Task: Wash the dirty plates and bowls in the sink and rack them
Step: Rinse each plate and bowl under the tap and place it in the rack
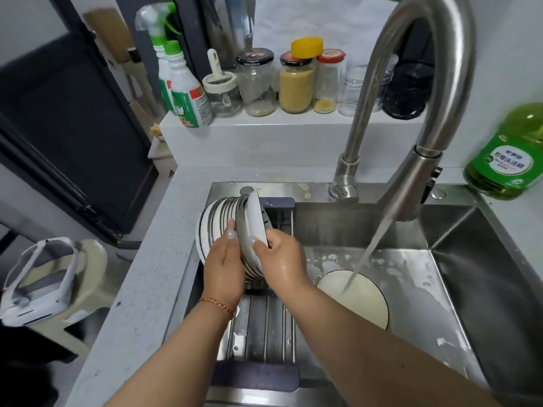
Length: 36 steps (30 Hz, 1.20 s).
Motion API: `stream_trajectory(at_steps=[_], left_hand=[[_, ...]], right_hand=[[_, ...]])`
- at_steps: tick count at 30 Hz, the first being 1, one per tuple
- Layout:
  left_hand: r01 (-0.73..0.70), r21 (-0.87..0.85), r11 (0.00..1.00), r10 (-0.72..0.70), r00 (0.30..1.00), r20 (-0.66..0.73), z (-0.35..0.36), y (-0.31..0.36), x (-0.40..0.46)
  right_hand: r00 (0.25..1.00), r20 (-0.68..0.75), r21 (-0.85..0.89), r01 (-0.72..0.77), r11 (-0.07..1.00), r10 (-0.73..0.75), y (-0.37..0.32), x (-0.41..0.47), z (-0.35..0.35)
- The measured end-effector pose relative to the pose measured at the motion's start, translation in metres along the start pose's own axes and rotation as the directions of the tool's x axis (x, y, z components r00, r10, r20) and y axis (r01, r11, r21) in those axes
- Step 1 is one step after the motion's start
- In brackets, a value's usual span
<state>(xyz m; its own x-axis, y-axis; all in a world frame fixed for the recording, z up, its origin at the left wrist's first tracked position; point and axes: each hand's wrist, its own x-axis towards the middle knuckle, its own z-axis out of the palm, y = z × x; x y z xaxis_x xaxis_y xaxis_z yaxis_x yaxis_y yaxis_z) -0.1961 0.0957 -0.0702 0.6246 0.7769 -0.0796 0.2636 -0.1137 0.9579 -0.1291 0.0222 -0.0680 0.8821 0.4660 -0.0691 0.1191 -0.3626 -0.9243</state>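
- Speckled grey countertop (141,289) around a steel sink (470,259), with a roll-up drying rack (264,327) laid across the basin's left side.
- Tall curved faucet (411,113) running, stream landing on a cream plate (364,301) flat on the sink floor, foam patches around it.
- Row of white bowls (217,218) with dark rims standing on edge on the rack, leaning against one another.
- Left hand (224,265) reaching forward from the lower left, fingers curled on the rim of a bowl in the row, thumb up against it; red cord bracelet (217,304) at the wrist.
- Right hand (282,257) close beside the left, wet, thumb pressed on the white inside of the nearest bowl (252,218), fingers wrapped behind its edge; bowl tilted upright against the row.
- Both forearms extended, converging on the row.
- Ledge behind the sink holding glass jars (291,80) and green-capped spray bottles (185,83).
- Green detergent bottle (508,154) on the counter at right.
- Beige stool (73,283) at far left, a white and grey headset-like object lying on it.
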Motion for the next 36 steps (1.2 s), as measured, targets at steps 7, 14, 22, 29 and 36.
stream_trajectory(at_steps=[7,14,22,29,36], left_hand=[[-0.030,0.024,0.999,0.029,1.000,0.007,-0.001,0.000,0.000],[-0.051,0.079,0.996,0.050,0.999,0.012,0.001,0.002,-0.001],[-0.071,0.094,0.993,0.067,0.997,0.045,0.005,0.008,-0.004],[-0.224,0.205,0.953,0.211,0.974,0.086,0.024,-0.004,-0.030],[-0.266,0.364,0.893,0.187,0.953,0.239,0.054,-0.032,-0.070]], right_hand=[[0.999,0.017,-0.179,-0.039,0.983,0.043,-0.006,0.006,0.006],[0.986,0.164,-0.192,-0.012,0.981,0.044,0.001,0.012,0.013],[0.973,0.219,0.136,-0.104,0.985,0.073,0.018,0.007,-0.002],[0.981,0.142,-0.017,-0.128,0.992,0.129,0.074,-0.025,-0.063],[0.936,-0.002,-0.169,-0.348,0.922,0.352,0.157,-0.035,-0.124]])
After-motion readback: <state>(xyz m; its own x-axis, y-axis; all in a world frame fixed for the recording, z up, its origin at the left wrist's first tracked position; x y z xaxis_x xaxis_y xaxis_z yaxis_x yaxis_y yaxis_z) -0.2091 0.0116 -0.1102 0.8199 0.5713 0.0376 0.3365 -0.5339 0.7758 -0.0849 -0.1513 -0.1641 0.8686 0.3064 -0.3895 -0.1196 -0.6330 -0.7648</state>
